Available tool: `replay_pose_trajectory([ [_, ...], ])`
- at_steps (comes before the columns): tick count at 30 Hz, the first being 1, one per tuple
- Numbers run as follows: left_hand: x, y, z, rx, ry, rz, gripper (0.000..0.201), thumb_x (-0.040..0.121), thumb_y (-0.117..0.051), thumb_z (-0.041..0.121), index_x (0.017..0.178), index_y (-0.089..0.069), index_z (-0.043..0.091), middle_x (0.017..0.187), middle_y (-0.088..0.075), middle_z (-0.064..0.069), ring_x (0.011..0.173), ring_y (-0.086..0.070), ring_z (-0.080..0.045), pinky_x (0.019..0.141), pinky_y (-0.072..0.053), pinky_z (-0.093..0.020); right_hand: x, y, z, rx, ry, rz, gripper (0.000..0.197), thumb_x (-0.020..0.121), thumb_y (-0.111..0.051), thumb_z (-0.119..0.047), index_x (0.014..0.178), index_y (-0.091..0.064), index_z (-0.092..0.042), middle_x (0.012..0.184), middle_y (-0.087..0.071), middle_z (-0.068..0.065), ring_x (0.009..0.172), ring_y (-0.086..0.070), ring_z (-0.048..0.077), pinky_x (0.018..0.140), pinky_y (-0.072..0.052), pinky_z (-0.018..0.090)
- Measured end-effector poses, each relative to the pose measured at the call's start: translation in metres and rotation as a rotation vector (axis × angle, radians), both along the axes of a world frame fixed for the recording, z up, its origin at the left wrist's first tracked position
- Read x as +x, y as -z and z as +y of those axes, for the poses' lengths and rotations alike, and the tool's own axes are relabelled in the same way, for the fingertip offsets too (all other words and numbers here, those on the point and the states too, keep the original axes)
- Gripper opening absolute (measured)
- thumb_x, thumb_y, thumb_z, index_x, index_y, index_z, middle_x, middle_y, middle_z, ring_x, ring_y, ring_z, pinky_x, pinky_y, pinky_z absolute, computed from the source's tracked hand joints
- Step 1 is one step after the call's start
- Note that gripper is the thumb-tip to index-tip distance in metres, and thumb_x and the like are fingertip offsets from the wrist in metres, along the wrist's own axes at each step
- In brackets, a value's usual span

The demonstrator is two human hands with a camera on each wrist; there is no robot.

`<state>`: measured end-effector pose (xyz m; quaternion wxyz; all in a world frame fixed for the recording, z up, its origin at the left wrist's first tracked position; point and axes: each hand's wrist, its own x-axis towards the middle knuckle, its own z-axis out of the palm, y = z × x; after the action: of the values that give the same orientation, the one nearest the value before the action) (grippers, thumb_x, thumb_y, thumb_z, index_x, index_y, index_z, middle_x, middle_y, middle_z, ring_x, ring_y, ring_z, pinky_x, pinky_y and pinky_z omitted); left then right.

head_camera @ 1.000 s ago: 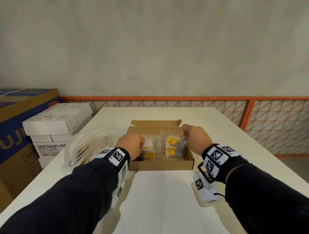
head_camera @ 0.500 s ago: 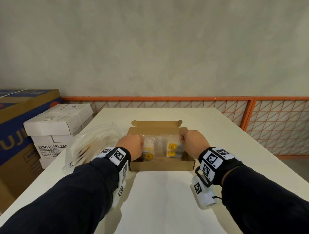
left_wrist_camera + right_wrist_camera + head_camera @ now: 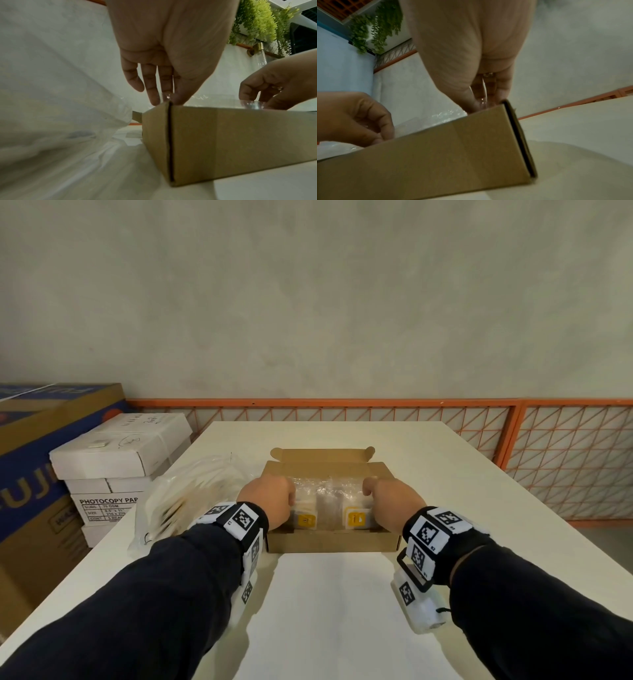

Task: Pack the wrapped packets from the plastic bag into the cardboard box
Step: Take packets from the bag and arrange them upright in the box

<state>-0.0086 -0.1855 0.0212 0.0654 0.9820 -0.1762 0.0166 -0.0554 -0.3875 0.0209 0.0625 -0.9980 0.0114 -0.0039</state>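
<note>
An open cardboard box [image 3: 329,541] sits mid-table with its lid folded back. Inside lie two clear-wrapped packets with yellow labels, one on the left [image 3: 306,520] and one on the right [image 3: 356,518]. My left hand [image 3: 274,501] reaches into the box's left end and pinches the left packet's wrap between thumb and fingers [image 3: 154,94]. At the right end, my right hand [image 3: 387,499] pinches the right packet's wrap in the same way [image 3: 481,104]. The plastic bag [image 3: 185,501] with more packets lies just left of the box.
White photocopy-paper boxes [image 3: 120,453] and a large blue and brown carton [image 3: 41,460] are stacked off the table's left edge. An orange mesh railing [image 3: 548,460] runs behind and to the right. The white table [image 3: 329,611] stretches in front of the box.
Both hands have come down and drawn slightly inward, lowering the two packets from above the rim into the box. The bag and box have not moved.
</note>
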Motion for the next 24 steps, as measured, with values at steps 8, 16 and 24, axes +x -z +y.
replay_pose_trajectory([
  [8, 0.0, 0.004, 0.002, -0.018, -0.011, -0.006, 0.019, 0.085, -0.051, 0.008, 0.09, -0.061, 0.023, 0.09, -0.056, 0.003, 0.084, -0.053, -0.018, 0.081, -0.048, -0.026, 0.01, 0.011, -0.001, -0.052, -0.03, 0.004, 0.036, 0.085, -0.051, 0.0, 0.118, -0.054, -0.013, 0.125, -0.043, 0.008, 0.103, -0.055, 0.027, 0.083, -0.048, 0.03],
  [16, 0.001, 0.006, 0.001, -0.008, -0.014, -0.012, 0.02, 0.086, -0.051, 0.009, 0.097, -0.063, 0.021, 0.099, -0.063, -0.002, 0.086, -0.055, -0.019, 0.084, -0.05, -0.028, 0.011, 0.013, 0.002, -0.099, -0.083, 0.042, 0.053, 0.081, -0.057, 0.001, 0.129, -0.042, -0.013, 0.127, -0.041, 0.009, 0.103, -0.056, 0.028, 0.077, -0.049, 0.031],
  [24, 0.001, 0.004, 0.002, 0.002, -0.012, -0.006, 0.02, 0.087, -0.051, 0.008, 0.097, -0.063, 0.02, 0.103, -0.063, -0.002, 0.093, -0.058, -0.02, 0.085, -0.048, -0.027, 0.009, 0.005, 0.005, -0.092, -0.102, 0.079, 0.05, 0.084, -0.057, -0.004, 0.13, -0.038, -0.011, 0.119, -0.055, 0.012, 0.099, -0.056, 0.027, 0.072, -0.042, 0.028],
])
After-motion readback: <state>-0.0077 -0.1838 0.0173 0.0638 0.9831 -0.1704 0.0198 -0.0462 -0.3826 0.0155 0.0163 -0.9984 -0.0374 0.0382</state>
